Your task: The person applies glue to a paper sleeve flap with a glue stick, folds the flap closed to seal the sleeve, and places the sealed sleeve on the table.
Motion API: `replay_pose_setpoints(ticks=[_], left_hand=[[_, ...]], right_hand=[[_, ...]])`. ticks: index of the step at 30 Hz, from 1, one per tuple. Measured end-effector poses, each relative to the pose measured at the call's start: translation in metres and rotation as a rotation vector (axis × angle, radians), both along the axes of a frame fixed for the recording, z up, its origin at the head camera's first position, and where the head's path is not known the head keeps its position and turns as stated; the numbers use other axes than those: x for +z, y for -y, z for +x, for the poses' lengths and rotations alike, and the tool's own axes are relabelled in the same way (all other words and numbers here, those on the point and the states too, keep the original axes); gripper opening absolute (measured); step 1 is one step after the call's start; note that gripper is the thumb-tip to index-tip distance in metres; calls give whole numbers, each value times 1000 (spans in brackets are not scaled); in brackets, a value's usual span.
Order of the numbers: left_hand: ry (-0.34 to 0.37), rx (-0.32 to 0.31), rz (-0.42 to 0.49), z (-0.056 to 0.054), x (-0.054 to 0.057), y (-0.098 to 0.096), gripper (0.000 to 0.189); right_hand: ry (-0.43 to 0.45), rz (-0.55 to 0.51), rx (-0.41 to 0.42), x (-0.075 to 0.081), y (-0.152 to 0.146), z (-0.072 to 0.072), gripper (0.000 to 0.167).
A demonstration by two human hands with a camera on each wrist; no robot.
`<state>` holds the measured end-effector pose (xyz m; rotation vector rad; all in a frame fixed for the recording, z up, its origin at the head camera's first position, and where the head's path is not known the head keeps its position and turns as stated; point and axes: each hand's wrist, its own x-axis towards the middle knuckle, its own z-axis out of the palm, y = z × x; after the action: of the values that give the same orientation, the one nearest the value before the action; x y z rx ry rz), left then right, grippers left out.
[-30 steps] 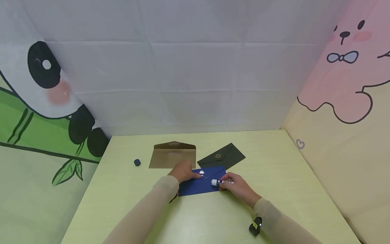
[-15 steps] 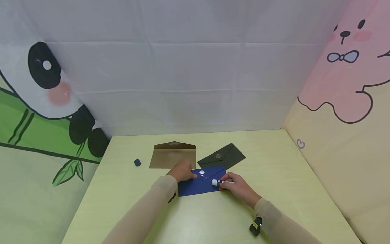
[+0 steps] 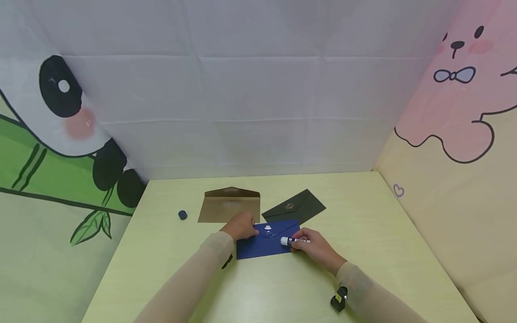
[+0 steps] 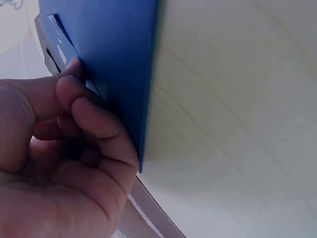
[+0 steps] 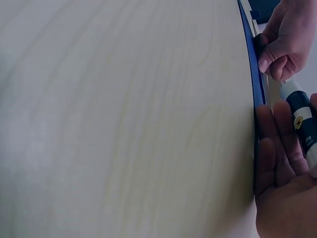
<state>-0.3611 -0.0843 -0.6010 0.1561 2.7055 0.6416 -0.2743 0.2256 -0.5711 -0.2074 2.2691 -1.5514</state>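
A blue envelope (image 3: pixel 262 246) with a white emblem on its flap lies in front of me. My left hand (image 3: pixel 241 225) is at its upper left corner, fingers curled and thumb on the flap's side; the left wrist view shows the thumb tip and fingers (image 4: pixel 99 119) against the blue paper. In my right hand (image 3: pixel 317 246) I hold a glue stick (image 3: pixel 288 241) uncapped, its white end pointing left. Other fingers of that hand touch the envelope's right edge, as the right wrist view shows. Their undersides are hidden in the head view.
A brown envelope (image 3: pixel 228 208) with its flap raised lies behind my left hand. A dark green envelope (image 3: pixel 296 206) lies tilted behind the blue one, which overlaps it slightly. A small dark blue cap (image 3: pixel 182 215) stands at the left on the pale table (image 3: pixel 343 197).
My left hand has slid a little to the left along the blue envelope, its thumb drawing away from the emblem. The right hand and glue stick have stayed in place.
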Motion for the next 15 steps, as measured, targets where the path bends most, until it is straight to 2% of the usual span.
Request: replay_pose_setpoints(ticks=[2,4,9,13,15], left_hand=[[-15,-2,33,5,1,0,50],[-32,-4,78,13,9,0,51],[-25,8,233,37,39,2,46],[-28,67,297,40,52,13,40],[-73,92,293,36,57,22,35]], right_hand=[[-5,-1,1,-1,0,0,24],[-9,-4,0,-1,-1,1,25],[-11,-5,-5,-1,-2,1,24],[-7,-2,-8,-2,-1,0,23],[1,-2,-13,-1,-1,-1,23]])
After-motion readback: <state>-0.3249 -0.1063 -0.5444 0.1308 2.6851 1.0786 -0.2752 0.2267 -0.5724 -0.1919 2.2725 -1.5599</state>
